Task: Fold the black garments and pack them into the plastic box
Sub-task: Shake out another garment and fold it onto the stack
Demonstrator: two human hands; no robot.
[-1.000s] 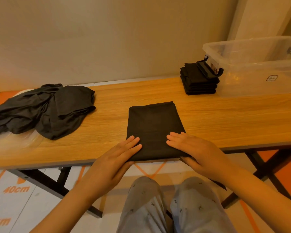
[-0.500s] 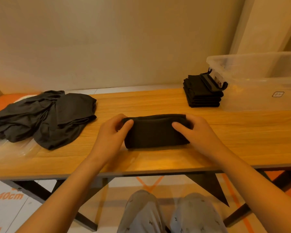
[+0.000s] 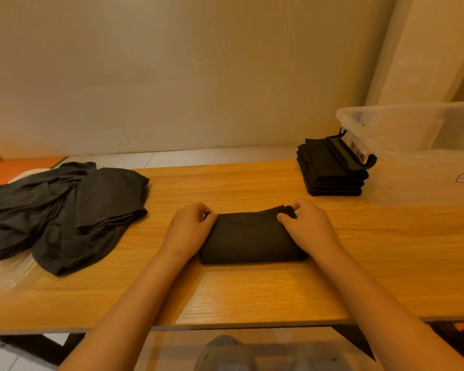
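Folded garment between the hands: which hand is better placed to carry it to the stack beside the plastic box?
Likely the right hand: it grips the right end of the folded garment, and the stack and plastic box lie on that side. The left hand would have to reach across.

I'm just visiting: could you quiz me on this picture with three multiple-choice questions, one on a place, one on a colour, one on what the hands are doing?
1. Where is the folded stack relative to the plastic box?
A) inside it
B) beside it, on the table
C) under it

2. What colour is the loose pile at the left?
A) white
B) black
C) red

3. What are the left hand and right hand doing?
A) lying flat on bare wood
B) lifting the box
C) gripping the middle garment's far corners

Answers:
1 B, it sits on the wood outside the box wall.
2 B, all its cloth is black.
3 C, fingers curl over both far corners.
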